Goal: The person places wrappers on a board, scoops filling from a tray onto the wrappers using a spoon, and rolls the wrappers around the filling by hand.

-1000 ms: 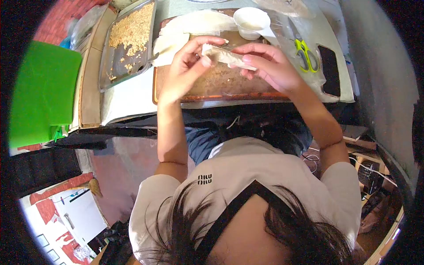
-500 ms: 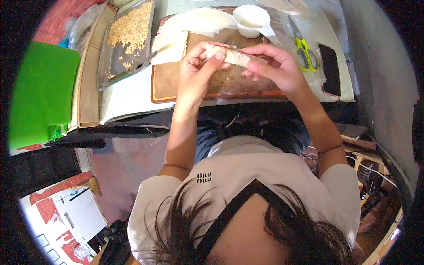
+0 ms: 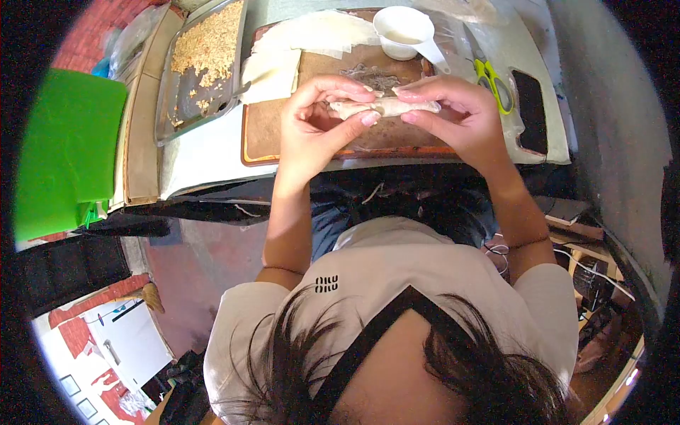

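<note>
Between my two hands is a pale, thin spring roll [image 3: 388, 107], held level above a brown wooden board [image 3: 265, 132]. My left hand [image 3: 320, 117] pinches its left part between thumb and fingers. My right hand [image 3: 457, 113] grips the right part the same way. Behind my hands, a stack of thin white wrappers [image 3: 312, 34] lies on the board, some folded over its left edge. A white measuring cup [image 3: 404, 32] with pale contents stands at the board's back right, its handle pointing toward my right hand.
To the left, a glass tray [image 3: 166, 120] holds crumbly tan filling [image 3: 207, 49] and a utensil handle sticks out. Green-handled scissors [image 3: 496, 85] and a black phone [image 3: 529, 112] lie at the right. A green board or bin [image 3: 67, 152] stands far left. A wall rises at the right.
The spring roll has turned from slanted to nearly level and come slightly lower. My right hand has shifted a little to the right, and both hands' fingertips now press along the roll's top.
</note>
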Available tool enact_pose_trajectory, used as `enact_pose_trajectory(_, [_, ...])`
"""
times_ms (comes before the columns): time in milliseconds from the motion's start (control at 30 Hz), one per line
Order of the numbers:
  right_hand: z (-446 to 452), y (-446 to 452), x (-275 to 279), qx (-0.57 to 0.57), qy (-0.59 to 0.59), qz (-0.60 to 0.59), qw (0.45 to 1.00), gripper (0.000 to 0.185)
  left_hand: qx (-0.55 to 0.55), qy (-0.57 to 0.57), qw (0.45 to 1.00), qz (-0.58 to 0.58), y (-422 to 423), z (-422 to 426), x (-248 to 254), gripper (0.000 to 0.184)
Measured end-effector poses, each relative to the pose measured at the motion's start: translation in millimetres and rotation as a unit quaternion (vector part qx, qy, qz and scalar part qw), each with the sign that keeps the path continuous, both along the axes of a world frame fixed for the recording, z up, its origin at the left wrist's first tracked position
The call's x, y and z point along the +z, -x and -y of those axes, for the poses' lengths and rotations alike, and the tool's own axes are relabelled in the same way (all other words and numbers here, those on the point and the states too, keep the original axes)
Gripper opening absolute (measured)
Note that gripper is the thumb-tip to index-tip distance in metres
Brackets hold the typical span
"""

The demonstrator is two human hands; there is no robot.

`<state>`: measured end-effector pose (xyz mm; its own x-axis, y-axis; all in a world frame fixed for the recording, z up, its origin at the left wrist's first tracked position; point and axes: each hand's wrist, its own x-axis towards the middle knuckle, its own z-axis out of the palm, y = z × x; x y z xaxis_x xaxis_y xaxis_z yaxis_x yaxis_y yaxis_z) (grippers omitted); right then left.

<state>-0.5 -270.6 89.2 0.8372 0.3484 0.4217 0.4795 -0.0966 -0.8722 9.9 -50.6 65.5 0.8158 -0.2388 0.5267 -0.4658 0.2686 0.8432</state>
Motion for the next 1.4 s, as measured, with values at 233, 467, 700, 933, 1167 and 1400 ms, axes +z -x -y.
enact_pose_trajectory(233, [4,2,2,0.002,0.028,0.045,0.999,0.021,0.002,-0.014,1.000,0.028,3,-3,4,0.032])
enact_pose_trajectory(467, [-11,2,9,-0.065,0.115,0.199,0.971,0.036,0.061,-0.058,0.996,-0.044,7,1,6,0.029])
enact_pose_trajectory(700, [1,-1,-2,-0.140,0.221,0.324,0.909,0.038,0.127,-0.031,0.991,-0.009,12,11,2,0.028])
enact_pose_trajectory(933, [9,-6,-7,-0.186,0.232,0.346,0.890,0.037,0.133,-0.016,0.991,-0.028,15,11,0,0.026])
enact_pose_trajectory(1167, [5,-4,-11,-0.168,0.255,0.381,0.873,0.035,0.070,0.072,0.986,-0.132,12,5,-7,0.024])
enact_pose_trajectory(1400, [5,-11,-7,-0.122,0.213,0.329,0.912,0.043,0.044,0.100,0.971,-0.212,12,2,-10,0.023])
